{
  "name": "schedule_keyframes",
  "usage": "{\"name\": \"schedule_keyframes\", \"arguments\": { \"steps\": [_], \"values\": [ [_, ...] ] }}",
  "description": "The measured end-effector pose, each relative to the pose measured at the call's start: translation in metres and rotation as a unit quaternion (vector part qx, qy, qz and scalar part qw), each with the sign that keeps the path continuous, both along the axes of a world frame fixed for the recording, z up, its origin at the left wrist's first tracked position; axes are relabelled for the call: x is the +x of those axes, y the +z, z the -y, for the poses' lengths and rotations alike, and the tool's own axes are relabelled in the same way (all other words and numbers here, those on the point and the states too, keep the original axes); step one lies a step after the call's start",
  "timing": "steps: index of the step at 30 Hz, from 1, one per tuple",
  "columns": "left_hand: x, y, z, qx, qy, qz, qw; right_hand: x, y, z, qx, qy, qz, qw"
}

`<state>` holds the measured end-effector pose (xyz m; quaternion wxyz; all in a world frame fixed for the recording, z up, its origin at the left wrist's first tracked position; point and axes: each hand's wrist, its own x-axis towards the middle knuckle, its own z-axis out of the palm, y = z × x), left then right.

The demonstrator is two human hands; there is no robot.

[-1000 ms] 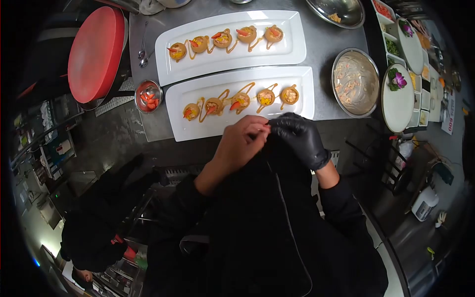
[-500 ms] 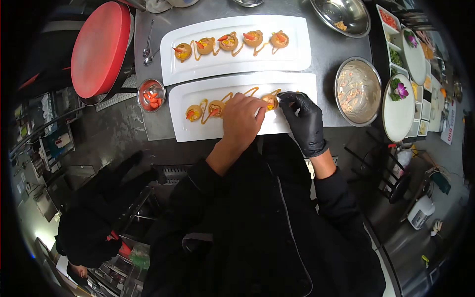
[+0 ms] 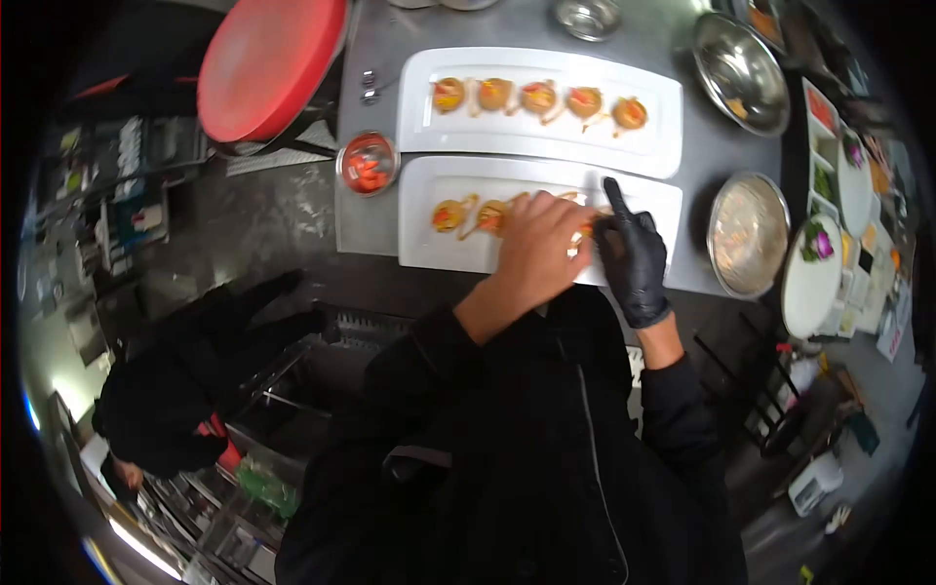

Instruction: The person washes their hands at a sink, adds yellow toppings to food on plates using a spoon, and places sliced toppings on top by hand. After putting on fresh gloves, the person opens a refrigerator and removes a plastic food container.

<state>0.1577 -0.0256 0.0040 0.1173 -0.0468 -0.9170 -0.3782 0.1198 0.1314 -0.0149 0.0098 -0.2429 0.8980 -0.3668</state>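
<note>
Filled cups (image 3: 449, 215): two are sitting in plain view on the left part of the near plate, with sauce lines trailing around them; part of another is showing, blurred, between the two hands.
Near plate (image 3: 417, 185): it is lying along the near edge of the surface (image 3: 366, 229).
Left hand (image 3: 538, 244): bare, it is covering the plate's middle, its fingers bending; one cannot tell whether its grip is grasping anything.
Right hand (image 3: 634, 258): gloved in black, it is hanging just to the right, index finger extending toward the far side; whether its grip is released or holding something cannot be told.
Far plate (image 3: 419, 127): it is lying just beyond, carrying five similar cups in a row.
Small bowl (image 3: 353, 142): it is standing to the left, holding red pieces.
Mixing bowl (image 3: 751, 188): it is standing to the right, a creamy mixture coating it.
</note>
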Motion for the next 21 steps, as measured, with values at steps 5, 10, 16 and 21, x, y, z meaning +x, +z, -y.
{"name": "schedule_keyframes", "arguments": {
  "steps": [5, 10, 16, 21],
  "values": [
    [0.013, 0.012, 0.086, -0.029, 0.113, -0.067, 0.991, 0.0, 0.011, 0.001, 0.063, -0.001, 0.014, 0.998],
    [0.023, 0.005, 0.22, -0.234, 0.231, 0.001, 0.944, 0.0, 0.023, 0.007, -0.004, -0.017, -0.039, 0.999],
    [0.003, -0.022, 0.26, -0.239, 0.141, 0.233, 0.932, 0.011, 0.047, 0.034, -0.022, 0.003, -0.01, 1.0],
    [-0.002, -0.033, 0.264, -0.223, 0.12, 0.185, 0.949, 0.016, 0.058, 0.058, -0.029, 0.042, -0.009, 0.999]
  ]
}}
